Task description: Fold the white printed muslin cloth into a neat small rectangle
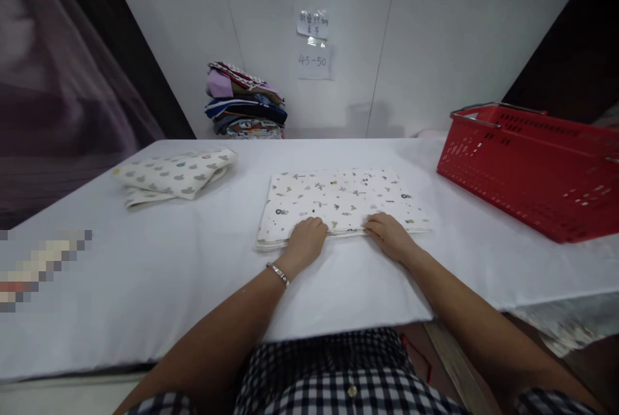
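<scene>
A white cloth (338, 199) printed with small grey, black and yellowish figures lies folded in a flat rectangle in front of me, its layers showing along the near edge. My left hand (308, 239), with a silver bracelet at the wrist, grips that edge left of its middle. Farther right along the same edge, my right hand (387, 233) has its fingers curled over the cloth. Both thumbs are mostly hidden. To the left rests another folded cloth (178, 175), cream with grey cloud-like shapes, untouched by either hand.
A white-covered table (232, 273) carries everything. At the right stands a red plastic basket (527, 173) with metal handles. A stack of folded fabrics (245, 102) sits at the back against the wall, below paper notes (314, 62). A blurred-out object (43, 263) lies at the far left.
</scene>
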The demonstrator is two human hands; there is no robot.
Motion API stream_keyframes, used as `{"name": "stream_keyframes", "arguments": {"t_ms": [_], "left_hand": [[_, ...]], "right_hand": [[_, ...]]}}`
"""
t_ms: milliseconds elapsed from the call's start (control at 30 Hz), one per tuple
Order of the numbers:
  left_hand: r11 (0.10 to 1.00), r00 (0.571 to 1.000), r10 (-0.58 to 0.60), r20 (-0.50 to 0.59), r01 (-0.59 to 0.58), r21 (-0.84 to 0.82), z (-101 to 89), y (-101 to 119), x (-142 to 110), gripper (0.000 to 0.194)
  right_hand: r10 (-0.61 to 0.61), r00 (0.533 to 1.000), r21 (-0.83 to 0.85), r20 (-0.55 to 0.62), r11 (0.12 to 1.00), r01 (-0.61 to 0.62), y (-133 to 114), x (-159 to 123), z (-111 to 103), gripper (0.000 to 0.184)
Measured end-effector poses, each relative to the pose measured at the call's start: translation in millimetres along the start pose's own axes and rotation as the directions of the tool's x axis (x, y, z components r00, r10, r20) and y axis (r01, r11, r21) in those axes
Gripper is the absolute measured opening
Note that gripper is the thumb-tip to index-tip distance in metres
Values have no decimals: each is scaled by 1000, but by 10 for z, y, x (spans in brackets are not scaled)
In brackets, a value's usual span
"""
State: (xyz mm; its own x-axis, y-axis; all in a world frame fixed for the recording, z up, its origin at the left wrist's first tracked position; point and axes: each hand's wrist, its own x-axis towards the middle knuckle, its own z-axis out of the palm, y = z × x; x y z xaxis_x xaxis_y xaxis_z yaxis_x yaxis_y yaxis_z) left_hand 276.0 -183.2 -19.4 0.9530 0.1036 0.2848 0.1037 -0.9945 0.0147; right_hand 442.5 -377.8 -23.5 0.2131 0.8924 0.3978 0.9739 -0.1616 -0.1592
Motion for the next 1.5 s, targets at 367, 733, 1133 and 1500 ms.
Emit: {"name": "stream_keyframes", "arguments": {"t_ms": [367, 733, 1133, 1500], "left_hand": [[998, 999, 32, -13, -33, -56, -49, -10, -92, 23], [977, 1000, -13, -1, 12, -214, -174, -2, -170, 28], [739, 729, -673, -125, 655, -155, -345, -842, -264, 25], [559, 590, -784, 194, 806, -195, -362, -958, -269, 38]], "right_hand": [[-16, 1000, 71, 12, 997, 15, -102, -14, -67, 32], [39, 972, -9, 234, 999, -38, -306, 122, 123, 58], [84, 951, 44, 298, 994, -101, -453, 331, 68, 62], [79, 915, 127, 395, 982, -139, -594, 560, 100, 65]]}}
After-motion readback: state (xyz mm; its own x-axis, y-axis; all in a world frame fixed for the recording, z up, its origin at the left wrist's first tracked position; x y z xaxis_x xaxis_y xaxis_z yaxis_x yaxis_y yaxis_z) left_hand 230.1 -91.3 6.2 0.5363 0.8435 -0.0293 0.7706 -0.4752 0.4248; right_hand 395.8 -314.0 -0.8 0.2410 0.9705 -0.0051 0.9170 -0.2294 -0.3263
